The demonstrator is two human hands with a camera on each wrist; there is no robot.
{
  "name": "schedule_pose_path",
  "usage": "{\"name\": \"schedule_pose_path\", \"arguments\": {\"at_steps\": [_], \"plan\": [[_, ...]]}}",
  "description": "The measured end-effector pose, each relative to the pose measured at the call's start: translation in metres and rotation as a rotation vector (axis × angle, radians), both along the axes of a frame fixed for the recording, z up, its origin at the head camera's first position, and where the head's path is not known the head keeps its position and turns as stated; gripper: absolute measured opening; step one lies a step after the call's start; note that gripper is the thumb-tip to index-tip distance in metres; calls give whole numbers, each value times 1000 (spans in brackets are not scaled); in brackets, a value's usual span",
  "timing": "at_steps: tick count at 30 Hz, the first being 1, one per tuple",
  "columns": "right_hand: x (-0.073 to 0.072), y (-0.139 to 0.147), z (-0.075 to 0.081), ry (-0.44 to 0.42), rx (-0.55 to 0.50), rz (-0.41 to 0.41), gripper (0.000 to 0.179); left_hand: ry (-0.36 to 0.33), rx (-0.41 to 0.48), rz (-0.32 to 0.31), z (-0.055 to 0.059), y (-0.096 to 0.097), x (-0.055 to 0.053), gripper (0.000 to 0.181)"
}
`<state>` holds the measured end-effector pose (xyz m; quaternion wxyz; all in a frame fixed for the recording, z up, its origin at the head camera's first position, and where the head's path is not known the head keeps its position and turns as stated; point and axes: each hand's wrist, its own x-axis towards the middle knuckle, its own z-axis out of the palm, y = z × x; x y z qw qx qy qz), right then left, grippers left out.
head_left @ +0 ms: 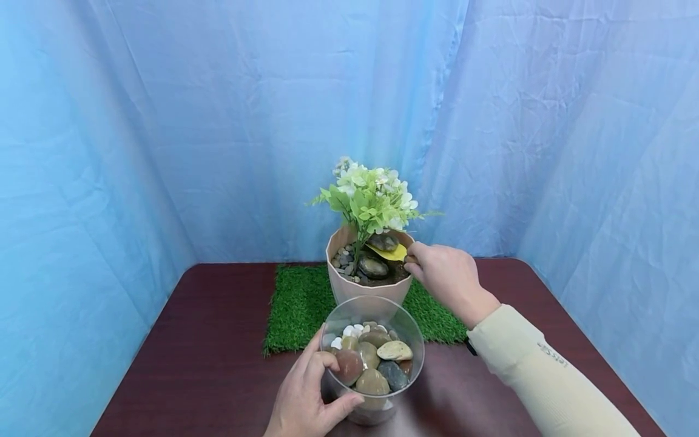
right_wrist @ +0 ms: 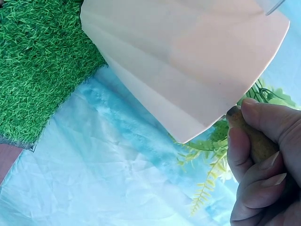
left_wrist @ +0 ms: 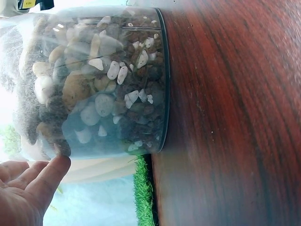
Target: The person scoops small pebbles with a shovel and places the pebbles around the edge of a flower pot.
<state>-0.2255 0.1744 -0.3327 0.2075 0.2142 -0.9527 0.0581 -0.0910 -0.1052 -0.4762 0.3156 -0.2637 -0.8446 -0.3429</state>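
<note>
We see a right hand (head_left: 445, 276) gripping a wooden handle (right_wrist: 256, 139) at the pot (head_left: 366, 294), a left hand (head_left: 308, 388) holding a clear container (head_left: 417, 370).
The right fingers curl tightly round the handle, on the pot's right side; its join with the yellow blade (head_left: 394, 252) inside the pot is hidden from us, and a dark stone (head_left: 384, 243) covers part of that blade. The left thumb and bent fingers are set apart round the container's near left wall, though we cannot make out every fingertip; its lower stones (left_wrist: 75, 92) blur behind the wall. Leaves hide the pot's far rim, and the right sleeve (head_left: 546, 370) is cut off. The pot stands on a grass mat (head_left: 300, 303) over a dark red wooden table (head_left: 213, 340), blue curtains (head_left: 229, 121) hanging far, left and right.
</note>
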Motion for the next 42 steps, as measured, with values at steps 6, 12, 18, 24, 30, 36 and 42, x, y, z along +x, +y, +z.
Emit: {"name": "schedule_pose_path", "arguments": {"at_steps": [6,12,18,24,30,36,42], "plan": [[-5,-3,4,-29,25,-6,7,-49,1,4,-1,0,1,52],[-12,-10,9,-98,69,-38,18,-72,-2,10,0,1,1,52],[-18,-14,12,-170,109,-52,13,-83,-2,14,-1,2,2,52],[-21,-16,19,-232,148,-86,21,-69,2,16,-2,2,1,52],[-22,-14,22,-261,180,-105,12,-32,10,17,-3,3,1,54],[-23,-14,19,-258,176,-106,14,-34,11,16,-3,3,1,54],[-25,-19,21,-259,181,-116,16,-42,12,14,-3,3,0,54]]}}
